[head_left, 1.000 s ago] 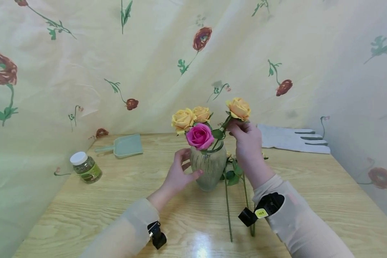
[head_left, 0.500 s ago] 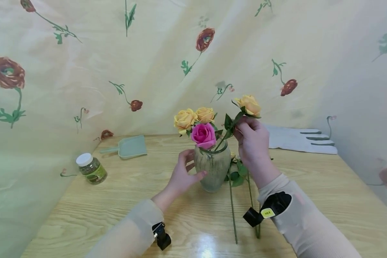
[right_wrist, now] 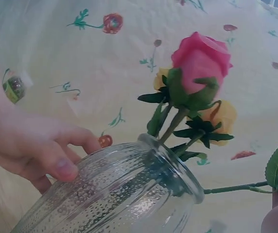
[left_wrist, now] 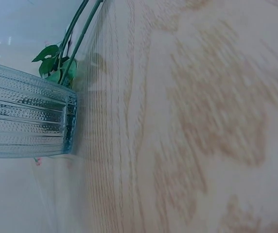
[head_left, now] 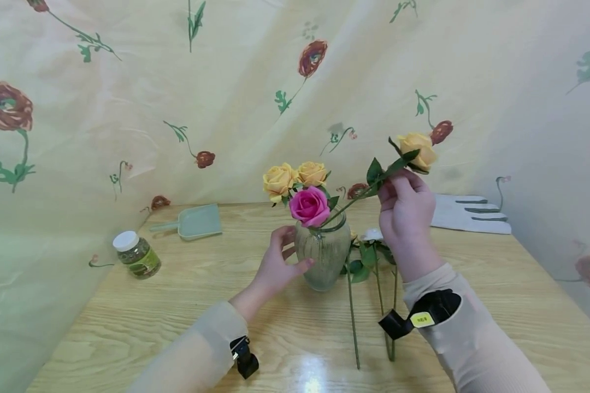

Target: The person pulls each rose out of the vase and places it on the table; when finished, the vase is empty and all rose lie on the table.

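Observation:
A clear ribbed glass vase (head_left: 323, 256) stands upright on the table. My left hand (head_left: 274, 265) grips its left side, thumb at the front and fingers around the back. In the vase are a pink rose (head_left: 310, 207) and two yellow roses, one (head_left: 279, 182) at the left, the other (head_left: 312, 173) behind the pink one. To the right, my right hand (head_left: 407, 210) pinches the stem of another yellow rose (head_left: 418, 150) just below its bloom. That stem (right_wrist: 234, 189) slants down into the vase's mouth. The left wrist view catches the vase's base (left_wrist: 70, 124) on the tabletop.
Right of the vase lie several rose stems (head_left: 352, 322) with leaves and a white bloom (head_left: 372, 234), partly behind my right arm. A white glove (head_left: 467, 214) rests at the back right. A green dustpan (head_left: 200, 222) and a white-lidded jar (head_left: 136, 255) are at the left.
My right hand has moved right with the yellow rose, so its stem leans further over the vase's rim. The left hand keeps its grip on the vase.

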A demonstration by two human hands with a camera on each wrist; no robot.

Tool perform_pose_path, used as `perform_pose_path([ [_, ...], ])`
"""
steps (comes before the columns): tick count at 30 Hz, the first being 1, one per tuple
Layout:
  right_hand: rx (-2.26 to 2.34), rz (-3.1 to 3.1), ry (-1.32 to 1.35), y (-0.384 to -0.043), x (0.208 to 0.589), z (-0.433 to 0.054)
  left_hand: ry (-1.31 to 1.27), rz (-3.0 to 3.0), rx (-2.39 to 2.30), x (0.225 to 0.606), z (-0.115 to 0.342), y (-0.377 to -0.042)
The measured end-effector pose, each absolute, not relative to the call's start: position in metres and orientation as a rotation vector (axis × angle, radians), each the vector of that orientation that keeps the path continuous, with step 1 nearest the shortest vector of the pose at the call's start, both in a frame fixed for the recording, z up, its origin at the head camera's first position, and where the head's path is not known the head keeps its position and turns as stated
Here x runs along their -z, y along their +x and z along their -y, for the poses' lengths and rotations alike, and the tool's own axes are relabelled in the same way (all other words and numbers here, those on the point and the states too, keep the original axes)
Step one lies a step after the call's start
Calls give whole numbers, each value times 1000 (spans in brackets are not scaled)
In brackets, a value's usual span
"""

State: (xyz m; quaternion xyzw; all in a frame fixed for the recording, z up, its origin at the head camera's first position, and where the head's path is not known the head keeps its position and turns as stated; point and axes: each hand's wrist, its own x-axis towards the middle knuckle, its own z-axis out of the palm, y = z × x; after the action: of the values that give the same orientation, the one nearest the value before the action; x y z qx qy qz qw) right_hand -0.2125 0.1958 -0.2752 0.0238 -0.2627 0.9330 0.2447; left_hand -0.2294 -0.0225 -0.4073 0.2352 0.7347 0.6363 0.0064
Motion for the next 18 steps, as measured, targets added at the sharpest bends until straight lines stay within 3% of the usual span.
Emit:
perform_pose_path([
  [18,-2632,232,-140,-218,288,-250,730,-2304,-1985,407,22,-230],
])
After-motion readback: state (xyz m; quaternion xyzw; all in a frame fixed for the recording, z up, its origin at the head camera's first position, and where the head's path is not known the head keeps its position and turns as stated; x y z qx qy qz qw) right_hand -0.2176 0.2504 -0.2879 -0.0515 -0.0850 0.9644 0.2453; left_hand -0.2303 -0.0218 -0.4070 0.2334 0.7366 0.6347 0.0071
